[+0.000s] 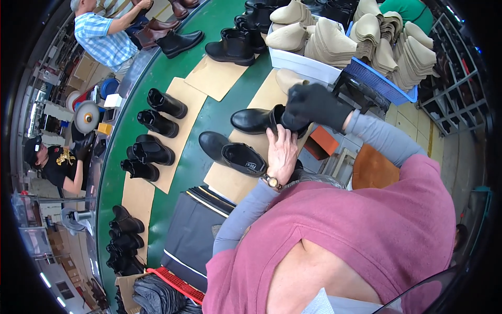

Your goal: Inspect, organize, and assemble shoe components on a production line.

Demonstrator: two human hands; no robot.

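Observation:
A shiny black ankle boot point(254, 121) lies with its toe to the left on a cardboard sheet. My bare left hand point(283, 155), with a watch on its wrist, grips the near side of its shaft. My right hand point(315, 107), in a black glove, is curled at the boot's opening; what its fingers hold, if anything, is hidden. A second black boot point(217, 148) lies beside the first, its opening facing me. Just beyond the glove is a beige boot insert point(288, 79), partly covered by it.
A white box point(303, 67) and a blue basket point(384, 83) hold stacked beige inserts at the far right. Black boots point(166, 103) stand in rows on cardboard. Dark folded sheets point(191, 230) and a red basket point(175, 285) are at the near left. Two people work across the green table point(201, 112).

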